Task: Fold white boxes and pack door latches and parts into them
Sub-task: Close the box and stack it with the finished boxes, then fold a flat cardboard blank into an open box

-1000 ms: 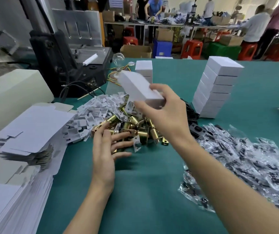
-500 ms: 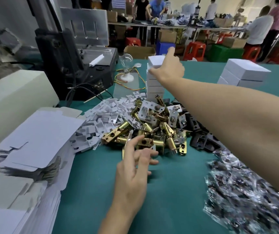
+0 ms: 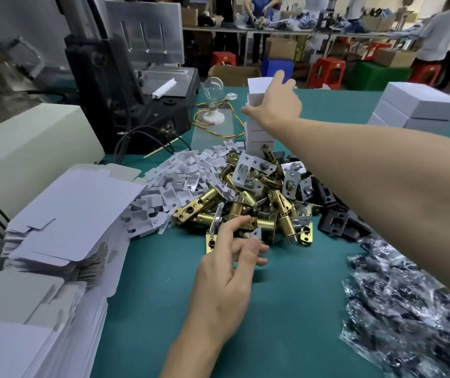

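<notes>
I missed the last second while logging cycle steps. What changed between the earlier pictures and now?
The right hand carried the closed white box from above the latch pile out onto the far stack and rests on it. The left hand slid to the pile's near edge, fingers open. The flat box blanks stayed put.

The right hand (image 3: 275, 105) reaches far up the middle of the picture and rests on the top white box (image 3: 259, 84) of a tall stack (image 3: 259, 132). The left hand (image 3: 226, 274) is low in the middle, fingers spread, touching the near edge of a pile of gold door latches (image 3: 256, 203). Flat white cards (image 3: 63, 208) sit in piles at the left. Shiny plastic bags (image 3: 398, 309) lie at the lower right on the green table (image 3: 286, 309).
</notes>
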`<state>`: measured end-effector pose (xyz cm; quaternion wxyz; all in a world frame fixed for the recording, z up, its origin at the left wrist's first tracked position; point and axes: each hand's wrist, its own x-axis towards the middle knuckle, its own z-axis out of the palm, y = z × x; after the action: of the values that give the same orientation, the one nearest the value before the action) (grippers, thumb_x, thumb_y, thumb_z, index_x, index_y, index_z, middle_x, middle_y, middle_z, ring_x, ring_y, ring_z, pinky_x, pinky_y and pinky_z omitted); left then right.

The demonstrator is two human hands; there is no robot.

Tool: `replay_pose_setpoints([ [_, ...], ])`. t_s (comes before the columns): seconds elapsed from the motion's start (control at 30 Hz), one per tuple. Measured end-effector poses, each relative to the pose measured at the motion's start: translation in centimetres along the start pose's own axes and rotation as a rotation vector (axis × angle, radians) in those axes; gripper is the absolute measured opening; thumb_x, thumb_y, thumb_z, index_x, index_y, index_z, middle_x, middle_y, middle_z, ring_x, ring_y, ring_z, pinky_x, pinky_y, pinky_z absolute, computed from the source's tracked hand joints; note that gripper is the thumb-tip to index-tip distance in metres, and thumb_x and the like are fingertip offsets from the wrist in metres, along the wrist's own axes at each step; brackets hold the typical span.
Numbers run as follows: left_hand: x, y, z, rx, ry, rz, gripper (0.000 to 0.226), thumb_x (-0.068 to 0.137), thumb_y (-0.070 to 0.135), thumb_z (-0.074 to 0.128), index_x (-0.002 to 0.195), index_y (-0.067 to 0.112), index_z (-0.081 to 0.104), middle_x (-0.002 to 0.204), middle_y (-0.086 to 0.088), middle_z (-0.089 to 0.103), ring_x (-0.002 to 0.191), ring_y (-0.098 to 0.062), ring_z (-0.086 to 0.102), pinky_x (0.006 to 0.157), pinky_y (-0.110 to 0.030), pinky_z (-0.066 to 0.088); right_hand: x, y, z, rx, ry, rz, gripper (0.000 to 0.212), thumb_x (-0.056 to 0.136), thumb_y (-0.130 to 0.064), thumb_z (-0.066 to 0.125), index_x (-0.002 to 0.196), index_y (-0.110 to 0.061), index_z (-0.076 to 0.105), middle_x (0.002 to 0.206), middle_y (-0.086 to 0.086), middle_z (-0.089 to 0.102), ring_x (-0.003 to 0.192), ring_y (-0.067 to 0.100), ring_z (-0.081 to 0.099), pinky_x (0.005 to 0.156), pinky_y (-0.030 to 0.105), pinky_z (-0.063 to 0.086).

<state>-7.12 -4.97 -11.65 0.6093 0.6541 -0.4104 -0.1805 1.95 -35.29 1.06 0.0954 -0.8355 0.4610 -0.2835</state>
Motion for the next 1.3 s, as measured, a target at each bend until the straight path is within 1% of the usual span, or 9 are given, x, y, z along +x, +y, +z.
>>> replay_pose_setpoints([
  [0.2, 0.1, 0.0, -0.1, 0.036, -0.024, -0.023, 0.038, 0.097, 0.065, 0.041, 0.133, 0.051, 0.049, 0.104, 0.018, 0.078, 0.094, -0.004, 0.077, 0.08, -0.042, 0.062, -1.5, -0.6, -1.3, 0.002, 0.088, 0.003, 0.105, 0.077, -0.065, 0.077, 0.155, -0.017, 0.025, 0.159, 0.011, 0.031, 0.146, 0.031, 0.034, 0.116, 0.055, 0.031],
  [0.37, 0.1, 0.2, -0.3, 0.054, -0.003, -0.046, 0.038, 0.096, 0.063, 0.043, 0.129, 0.047, 0.053, 0.101, 0.018, 0.078, 0.092, -0.004, 0.077, 0.085, -0.049, 0.06, -9.6, -5.9, -2.2, 0.099, -0.016, -0.737, 0.055, 0.089, -0.041, 0.073, 0.132, -0.013, 0.057, 0.134, 0.007, 0.056, 0.123, 0.023, 0.053, 0.103, 0.041, 0.044],
  [0.47, 0.2, 0.1, -0.4, 0.073, -0.011, -0.092, 0.028, 0.098, 0.058, 0.045, 0.117, 0.039, 0.056, 0.097, 0.018, 0.077, 0.089, -0.004, 0.076, 0.084, -0.047, 0.06, -16.4, -8.7, -1.2, -0.042, -0.383, -1.205, 0.068, 0.088, -0.044, 0.074, 0.147, -0.021, 0.049, 0.145, 0.001, 0.052, 0.133, 0.02, 0.05, 0.106, 0.039, 0.041],
  [0.57, 0.2, 0.1, -0.4, 0.114, 0.02, -0.145, 0.026, 0.088, 0.043, 0.042, 0.087, 0.022, 0.057, 0.079, 0.006, 0.07, 0.079, -0.014, 0.071, 0.08, -0.051, 0.06, -20.6, -10.3, 0.4, -0.253, -0.371, -1.411, 0.072, 0.092, -0.045, 0.068, 0.154, -0.029, 0.037, 0.154, -0.011, 0.047, 0.14, 0.012, 0.045, 0.106, 0.033, 0.038],
  [0.67, 0.1, 0.0, -0.6, 0.158, 0.025, -0.178, 0.032, 0.074, 0.044, 0.034, 0.071, 0.013, 0.041, 0.068, -0.012, 0.05, 0.071, -0.038, 0.052, 0.071, -0.056, 0.052, -21.9, -11.5, 0.3, -0.264, -0.256, -1.424, 0.047, 0.098, -0.022, 0.051, 0.144, -0.033, 0.047, 0.137, -0.02, 0.058, 0.122, 0.009, 0.057, 0.097, 0.029, 0.043],
  [0.83, 0.3, 0.2, -0.6, 0.088, 0.001, -0.171, 0.015, 0.074, 0.019, 0.036, 0.063, 0.03, 0.039, 0.066, -0.001, 0.03, 0.064, -0.02, 0.024, 0.058, -0.031, 0.027, -22.8, -11.4, -0.6, -0.302, -0.204, -1.365, 0.046, 0.095, -0.009, 0.049, 0.133, -0.035, 0.055, 0.118, -0.018, 0.066, 0.079, 0.016, 0.043, 0.069, 0.028, 0.044],
  [1.13, 0.4, 0.1, -0.5, 0.061, 0.014, -0.156, 0.008, 0.077, 0.019, 0.037, 0.07, 0.021, 0.035, 0.067, -0.003, 0.033, 0.071, -0.03, 0.026, 0.062, -0.053, 0.033, -22.8, -11.8, -2.1, -0.347, -0.047, -1.174, 0.044, 0.089, -0.007, 0.051, 0.125, -0.031, 0.056, 0.101, -0.007, 0.063, 0.088, 0.016, 0.062, 0.061, 0.031, 0.04],
  [1.2, 0.4, 0.4, -0.8, 0.121, 0.018, -0.2, 0.012, 0.079, 0.032, 0.037, 0.068, 0.026, 0.039, 0.059, 0.0, 0.044, 0.061, -0.029, 0.04, 0.058, -0.048, 0.036, -22.1, -11.6, -3.5, -0.209, 0.045, -1.021, 0.043, 0.089, -0.013, 0.048, 0.127, -0.031, 0.059, 0.106, -0.008, 0.067, 0.095, 0.015, 0.064, 0.072, 0.032, 0.049],
  [1.3, 0.6, 0.7, -1.1, -0.002, 0.055, -0.172, 0.029, 0.092, 0.045, 0.041, 0.113, 0.036, 0.058, 0.089, 0.024, 0.073, 0.081, -0.004, 0.072, 0.065, -0.033, 0.06, -21.8, -9.5, -6.7, 0.342, 0.185, -0.705, 0.036, 0.087, -0.005, 0.058, 0.116, -0.02, 0.074, 0.094, -0.003, 0.076, 0.088, 0.023, 0.07, 0.073, 0.043, 0.053],
])
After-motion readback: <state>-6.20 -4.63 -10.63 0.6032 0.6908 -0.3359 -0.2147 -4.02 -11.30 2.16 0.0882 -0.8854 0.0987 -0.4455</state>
